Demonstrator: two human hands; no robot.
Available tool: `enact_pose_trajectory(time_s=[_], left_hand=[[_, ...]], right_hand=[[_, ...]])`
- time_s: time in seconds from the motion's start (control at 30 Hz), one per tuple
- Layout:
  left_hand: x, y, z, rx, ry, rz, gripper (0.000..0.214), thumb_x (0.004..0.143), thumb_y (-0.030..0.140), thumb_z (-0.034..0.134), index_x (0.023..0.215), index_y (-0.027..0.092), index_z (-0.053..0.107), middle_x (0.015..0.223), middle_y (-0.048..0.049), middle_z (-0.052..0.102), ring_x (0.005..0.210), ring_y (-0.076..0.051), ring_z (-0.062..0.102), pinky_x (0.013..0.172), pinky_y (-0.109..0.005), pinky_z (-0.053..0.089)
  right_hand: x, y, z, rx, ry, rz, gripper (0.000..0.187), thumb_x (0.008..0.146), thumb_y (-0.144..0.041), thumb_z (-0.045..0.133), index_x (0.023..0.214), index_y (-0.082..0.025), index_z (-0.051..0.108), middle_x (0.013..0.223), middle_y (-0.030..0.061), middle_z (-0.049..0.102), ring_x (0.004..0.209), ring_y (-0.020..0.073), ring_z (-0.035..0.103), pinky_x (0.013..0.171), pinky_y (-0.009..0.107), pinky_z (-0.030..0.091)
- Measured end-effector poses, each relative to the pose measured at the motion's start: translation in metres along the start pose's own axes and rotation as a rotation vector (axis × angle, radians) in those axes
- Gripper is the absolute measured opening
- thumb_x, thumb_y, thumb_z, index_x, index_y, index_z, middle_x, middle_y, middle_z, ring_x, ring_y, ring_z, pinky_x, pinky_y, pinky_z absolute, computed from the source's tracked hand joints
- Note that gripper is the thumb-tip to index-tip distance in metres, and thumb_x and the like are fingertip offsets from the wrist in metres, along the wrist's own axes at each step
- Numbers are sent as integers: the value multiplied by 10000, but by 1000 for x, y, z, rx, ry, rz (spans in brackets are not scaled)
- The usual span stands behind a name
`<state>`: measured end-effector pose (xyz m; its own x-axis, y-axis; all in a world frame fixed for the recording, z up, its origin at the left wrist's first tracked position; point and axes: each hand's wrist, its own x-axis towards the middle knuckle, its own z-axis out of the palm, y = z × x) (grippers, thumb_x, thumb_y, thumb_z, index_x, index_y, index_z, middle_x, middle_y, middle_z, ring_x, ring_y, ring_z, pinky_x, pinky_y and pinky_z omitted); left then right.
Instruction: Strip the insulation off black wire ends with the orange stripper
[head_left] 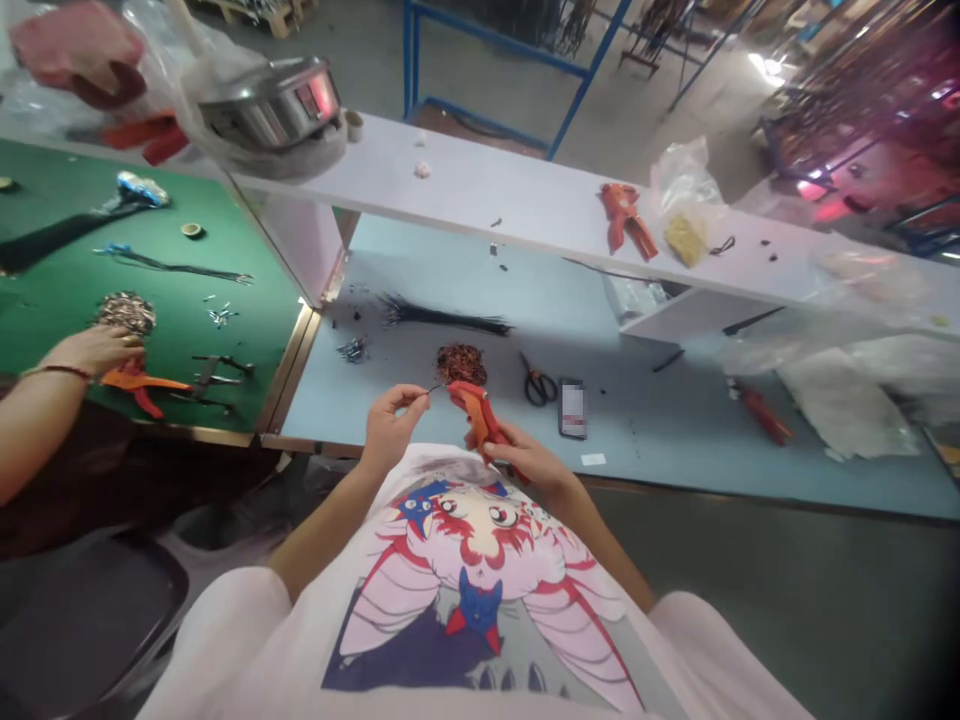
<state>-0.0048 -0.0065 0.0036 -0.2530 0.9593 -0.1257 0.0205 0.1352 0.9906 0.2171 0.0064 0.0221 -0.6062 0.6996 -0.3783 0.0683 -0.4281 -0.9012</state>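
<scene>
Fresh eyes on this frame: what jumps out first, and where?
Likely the big cartoon print on the wearer's white shirt, lower middle. Next, the red-orange hand tool in the right hand, by a tangled copper-coloured pile mid-frame, with the left hand pinching a thin dark strand beside it. Then the bright green work surface at left, where a co-worker's hand works.
</scene>
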Motion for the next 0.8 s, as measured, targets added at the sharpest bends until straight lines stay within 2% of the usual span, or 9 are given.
enact_pose_trajectory(time_s=[0.1, 0.2, 0.33, 0.47, 0.63, 0.8], left_hand=[[-4, 7, 3, 160, 101, 127, 146, 791, 309, 606, 812, 176, 663, 800, -19, 662, 800, -130, 590, 813, -262, 452], [-8, 11, 3, 228, 166, 272, 116, 810, 276, 596, 800, 183, 665, 775, -13, 646, 789, -131, 577, 801, -271, 453], [-13, 11, 4, 223, 195, 416, 58, 814, 230, 610, 790, 194, 649, 769, -2, 642, 782, -131, 580, 776, -280, 460], [-15, 11, 5, 239, 214, 538, 26, 813, 181, 616, 803, 200, 631, 784, 0, 638, 795, -134, 567, 778, -296, 457], [-13, 14, 6, 332, 197, 703, 80, 794, 129, 628, 812, 206, 618, 760, 5, 637, 779, -139, 560, 798, -325, 444], [-12, 15, 8, 378, 185, 752, 89, 791, 128, 630, 827, 208, 616, 763, 3, 643, 774, -145, 567, 796, -334, 439]], right_hand=[[-3, -3, 2, 80, -84, 31, 348, 766, -332, 667, 1065, -167, 601, 923, 49, 620, 767, 150, 563, 670, 265, 444], [-4, 0, 4, 209, -38, 36, 368, 763, -288, 657, 1100, -159, 582, 931, 68, 634, 784, 171, 592, 653, 278, 469], [-4, 5, 6, 355, 13, 37, 403, 746, -194, 619, 1140, -166, 545, 906, 71, 653, 771, 194, 627, 653, 319, 505], [-6, 3, 6, 350, 16, 34, 410, 719, -131, 618, 1123, -157, 554, 901, 78, 667, 754, 197, 647, 656, 327, 515], [-10, -1, 7, 311, -19, 37, 393, 733, -150, 653, 1115, -151, 562, 903, 82, 673, 748, 185, 645, 648, 314, 515], [-13, -2, 7, 278, -43, 21, 393, 748, -177, 687, 1120, -147, 567, 914, 87, 677, 763, 171, 639, 657, 296, 515]])
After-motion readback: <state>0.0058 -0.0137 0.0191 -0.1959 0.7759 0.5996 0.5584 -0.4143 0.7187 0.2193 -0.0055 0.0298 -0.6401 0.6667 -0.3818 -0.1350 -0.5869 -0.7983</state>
